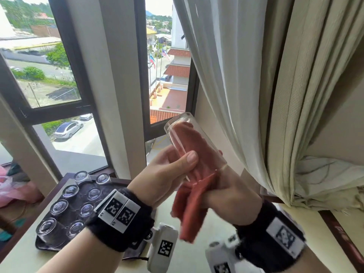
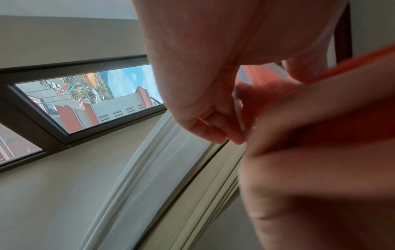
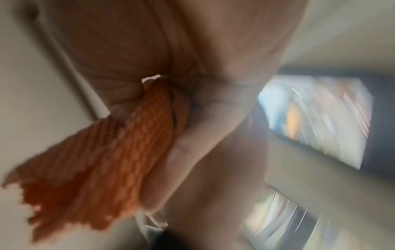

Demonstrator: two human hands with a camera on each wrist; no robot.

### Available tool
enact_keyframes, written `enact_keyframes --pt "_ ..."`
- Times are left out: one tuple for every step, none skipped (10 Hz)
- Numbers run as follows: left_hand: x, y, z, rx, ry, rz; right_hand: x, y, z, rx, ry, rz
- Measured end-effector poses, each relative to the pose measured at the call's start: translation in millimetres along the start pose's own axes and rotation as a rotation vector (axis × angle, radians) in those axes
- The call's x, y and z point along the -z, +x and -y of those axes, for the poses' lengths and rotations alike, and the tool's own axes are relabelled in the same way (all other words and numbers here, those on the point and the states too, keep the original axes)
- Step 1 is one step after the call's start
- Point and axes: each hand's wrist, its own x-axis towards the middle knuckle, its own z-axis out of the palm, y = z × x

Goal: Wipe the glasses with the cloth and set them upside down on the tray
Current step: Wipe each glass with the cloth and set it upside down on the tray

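Glass (image 1: 194,146), gripped by left hand (image 1: 167,174), holds cloth (image 1: 189,209) pinched by right hand (image 1: 234,196) (only head view shows tray (image 1: 42,246)).

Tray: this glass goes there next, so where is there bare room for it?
The tray's left half is crowded with upside-down glasses in two rows. The left hand and wrist hide its right part. Bare table lies before its near edge.
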Motion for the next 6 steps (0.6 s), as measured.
enact_keyframes --pt "0.4 1.5 3.2 0.051 0.121 -0.159 2.8 1.1 6.2 -0.02 -1.42 -0.157" --pt "-5.5 5.4 0.4 0.098 0.206 -0.177 2.5 7.1 4.3 -0.105 -1.697 -0.157" --pt "-7.5 3.3 2.4 0.023 0.067 -0.178 13.4 8.1 8.5 -0.062 -0.659 -0.086" --pt "-9.5 3.3 2.9 -0.036 -0.021 -0.03 17.3 3.7 1.5 0.06 0.544 0.345" --pt "-9.0 6.6 -3.5 -0.024 0.01 0.07 13.9 -0.2 -0.1 0.024 0.684 0.315" --pt "-6.9 8.8 -2.0 0.001 0.063 -0.044 15.3 5.3 4.6 0.014 -0.273 -0.076"
